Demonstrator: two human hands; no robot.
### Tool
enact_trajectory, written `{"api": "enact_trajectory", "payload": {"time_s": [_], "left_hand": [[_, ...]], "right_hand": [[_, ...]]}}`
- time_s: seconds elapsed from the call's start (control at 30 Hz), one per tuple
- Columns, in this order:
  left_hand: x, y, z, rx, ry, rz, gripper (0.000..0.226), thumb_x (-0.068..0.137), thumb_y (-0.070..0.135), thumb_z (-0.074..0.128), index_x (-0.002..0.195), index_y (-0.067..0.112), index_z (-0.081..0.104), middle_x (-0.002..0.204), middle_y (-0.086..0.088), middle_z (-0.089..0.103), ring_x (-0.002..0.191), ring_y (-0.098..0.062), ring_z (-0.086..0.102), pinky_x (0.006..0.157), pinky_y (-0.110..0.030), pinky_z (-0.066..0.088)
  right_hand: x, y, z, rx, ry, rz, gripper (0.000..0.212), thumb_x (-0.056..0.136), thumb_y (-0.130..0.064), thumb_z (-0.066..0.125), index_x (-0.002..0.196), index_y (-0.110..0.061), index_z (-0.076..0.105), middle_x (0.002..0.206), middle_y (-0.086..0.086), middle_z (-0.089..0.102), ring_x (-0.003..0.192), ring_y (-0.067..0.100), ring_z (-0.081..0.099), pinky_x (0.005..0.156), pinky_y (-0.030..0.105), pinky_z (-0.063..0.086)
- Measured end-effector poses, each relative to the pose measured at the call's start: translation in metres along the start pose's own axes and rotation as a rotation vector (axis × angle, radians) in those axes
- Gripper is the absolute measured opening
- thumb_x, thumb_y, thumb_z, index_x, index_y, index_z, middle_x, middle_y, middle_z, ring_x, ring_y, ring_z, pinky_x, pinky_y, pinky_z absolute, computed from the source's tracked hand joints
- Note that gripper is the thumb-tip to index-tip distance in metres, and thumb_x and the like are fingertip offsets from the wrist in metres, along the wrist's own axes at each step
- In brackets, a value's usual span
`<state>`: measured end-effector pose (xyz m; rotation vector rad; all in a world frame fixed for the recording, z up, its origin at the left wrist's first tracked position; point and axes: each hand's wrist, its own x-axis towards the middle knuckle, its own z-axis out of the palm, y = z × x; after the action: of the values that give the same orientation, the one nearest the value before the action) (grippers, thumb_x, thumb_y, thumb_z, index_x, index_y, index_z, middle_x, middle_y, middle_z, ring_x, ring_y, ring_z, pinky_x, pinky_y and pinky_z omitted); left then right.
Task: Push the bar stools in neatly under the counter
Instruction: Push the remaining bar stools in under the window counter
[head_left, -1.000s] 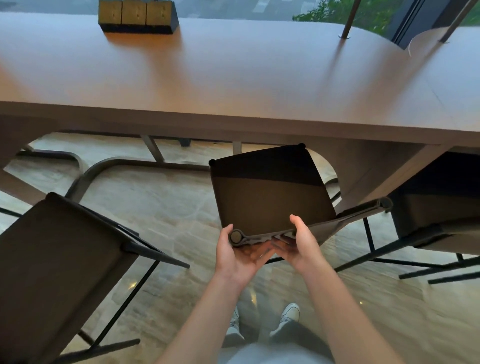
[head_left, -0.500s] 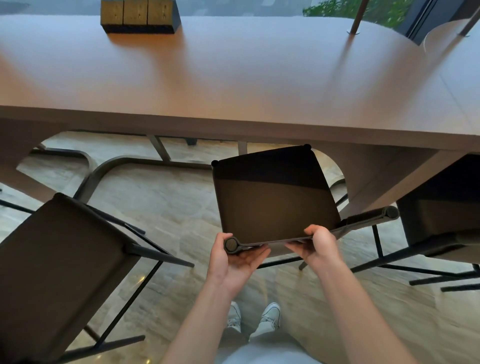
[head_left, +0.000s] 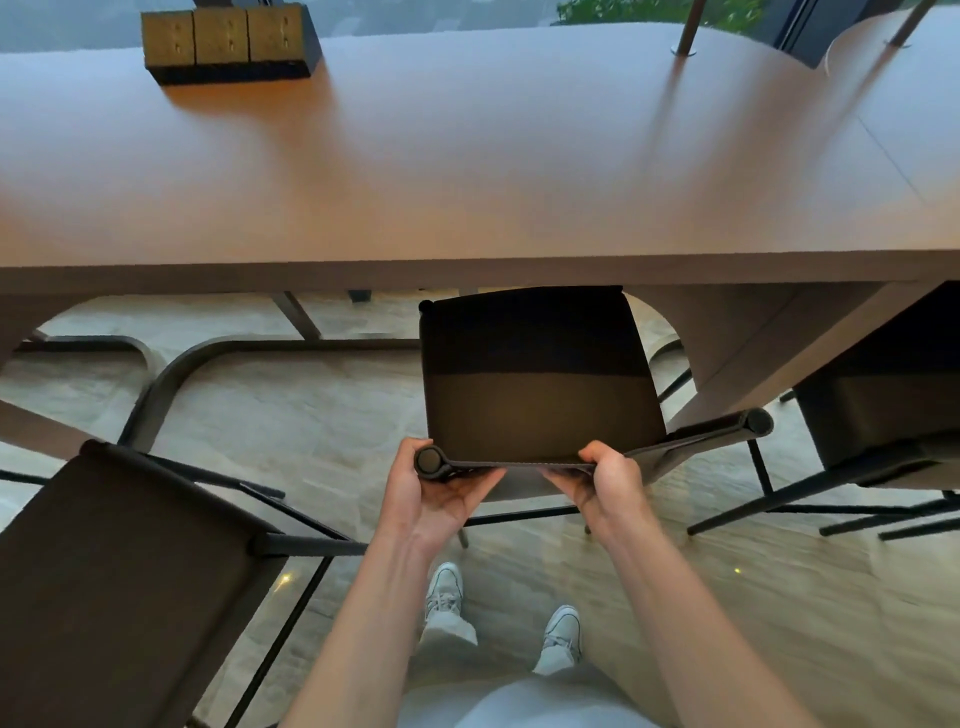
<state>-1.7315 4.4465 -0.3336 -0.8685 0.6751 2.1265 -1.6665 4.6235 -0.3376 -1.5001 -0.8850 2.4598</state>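
A dark bar stool (head_left: 535, 379) with a square seat stands in the middle, its far edge just under the lip of the long wooden counter (head_left: 467, 171). My left hand (head_left: 441, 486) grips the left end of the stool's low backrest, thumb over the rounded end cap. My right hand (head_left: 605, 480) grips the same backrest further right, fingers curled under it. A second dark stool (head_left: 119, 571) stands out from the counter at the lower left. A third stool (head_left: 883, 384) sits partly under the counter at the right.
A black and gold socket block (head_left: 228, 41) sits on the counter at the far left. Two thin metal posts (head_left: 688, 28) rise from the counter at the back right. A curved metal footrail (head_left: 176, 369) runs under the counter. My feet (head_left: 498, 613) stand on the stone floor.
The middle stool has slid forward, so its far edge now reaches under the counter lip. Both hands moved with it, still gripping the backrest, and I stepped closer.
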Motion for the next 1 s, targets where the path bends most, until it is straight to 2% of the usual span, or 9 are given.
{"api": "enact_trajectory", "payload": {"time_s": [0.17, 0.27, 0.37, 0.5, 0.63, 0.77, 0.9, 1.0], "left_hand": [[0.016, 0.037, 0.002, 0.063, -0.035, -0.083, 0.066, 0.072, 0.015, 0.067, 0.134, -0.004, 0.055, 0.131, -0.033, 0.061, 0.120, -0.051, 0.060, 0.094, -0.062, 0.054], [0.025, 0.062, 0.004, 0.089, -0.059, -0.095, 0.056, 0.073, 0.013, 0.065, 0.126, -0.001, 0.057, 0.131, -0.031, 0.062, 0.120, -0.050, 0.061, 0.096, -0.062, 0.053], [0.033, 0.089, 0.004, 0.131, -0.077, -0.108, 0.051, 0.074, 0.015, 0.066, 0.122, 0.000, 0.058, 0.131, -0.030, 0.063, 0.118, -0.049, 0.063, 0.102, -0.059, 0.050], [0.040, 0.103, 0.002, 0.167, -0.087, -0.137, 0.036, 0.084, 0.020, 0.062, 0.113, -0.002, 0.062, 0.130, -0.029, 0.063, 0.115, -0.046, 0.066, 0.105, -0.058, 0.049], [0.042, 0.105, -0.001, 0.227, -0.070, -0.164, 0.032, 0.090, 0.023, 0.057, 0.101, -0.004, 0.069, 0.125, -0.030, 0.065, 0.113, -0.046, 0.067, 0.106, -0.058, 0.048], [0.043, 0.112, 0.000, 0.202, -0.066, -0.170, 0.030, 0.091, 0.018, 0.058, 0.113, -0.002, 0.066, 0.127, -0.027, 0.066, 0.115, -0.045, 0.066, 0.103, -0.056, 0.051], [0.049, 0.125, 0.006, 0.182, -0.058, -0.167, 0.035, 0.091, 0.016, 0.059, 0.122, 0.000, 0.062, 0.128, -0.028, 0.065, 0.117, -0.047, 0.064, 0.103, -0.056, 0.051], [0.052, 0.128, 0.010, 0.190, -0.072, -0.162, 0.038, 0.091, 0.016, 0.060, 0.124, -0.001, 0.062, 0.129, -0.028, 0.065, 0.118, -0.046, 0.064, 0.104, -0.055, 0.050]], "right_hand": [[0.005, 0.008, 0.029, 0.029, 0.067, -0.029, 0.029, 0.095, 0.007, 0.040, 0.121, -0.003, 0.050, 0.117, 0.020, 0.060, 0.112, 0.039, 0.062, 0.092, 0.055, 0.056], [0.009, 0.015, 0.048, 0.074, 0.083, -0.051, 0.031, 0.095, 0.009, 0.040, 0.123, 0.002, 0.048, 0.118, 0.022, 0.059, 0.115, 0.041, 0.061, 0.082, 0.053, 0.058], [0.013, 0.025, 0.070, 0.100, 0.087, -0.067, 0.029, 0.095, 0.010, 0.039, 0.122, 0.005, 0.050, 0.110, 0.023, 0.060, 0.111, 0.041, 0.061, 0.075, 0.050, 0.059], [0.016, 0.030, 0.080, 0.077, 0.101, -0.081, 0.036, 0.096, 0.006, 0.041, 0.131, 0.004, 0.047, 0.130, 0.030, 0.057, 0.112, 0.042, 0.062, 0.080, 0.051, 0.059], [0.015, 0.033, 0.082, 0.043, 0.141, -0.081, 0.036, 0.097, 0.002, 0.041, 0.132, 0.001, 0.047, 0.132, 0.031, 0.056, 0.112, 0.043, 0.063, 0.085, 0.052, 0.057], [0.024, 0.034, 0.087, 0.065, 0.189, -0.131, 0.041, 0.094, 0.004, 0.042, 0.135, 0.003, 0.044, 0.130, 0.029, 0.058, 0.103, 0.039, 0.067, 0.073, 0.049, 0.062], [0.033, 0.038, 0.094, 0.048, 0.177, -0.176, 0.044, 0.091, 0.006, 0.042, 0.135, 0.003, 0.044, 0.126, 0.029, 0.061, 0.106, 0.041, 0.068, 0.085, 0.055, 0.059], [0.041, 0.034, 0.095, 0.040, 0.159, -0.190, 0.043, 0.091, 0.007, 0.041, 0.134, 0.006, 0.045, 0.124, 0.032, 0.061, 0.104, 0.040, 0.069, 0.088, 0.055, 0.058]]}}
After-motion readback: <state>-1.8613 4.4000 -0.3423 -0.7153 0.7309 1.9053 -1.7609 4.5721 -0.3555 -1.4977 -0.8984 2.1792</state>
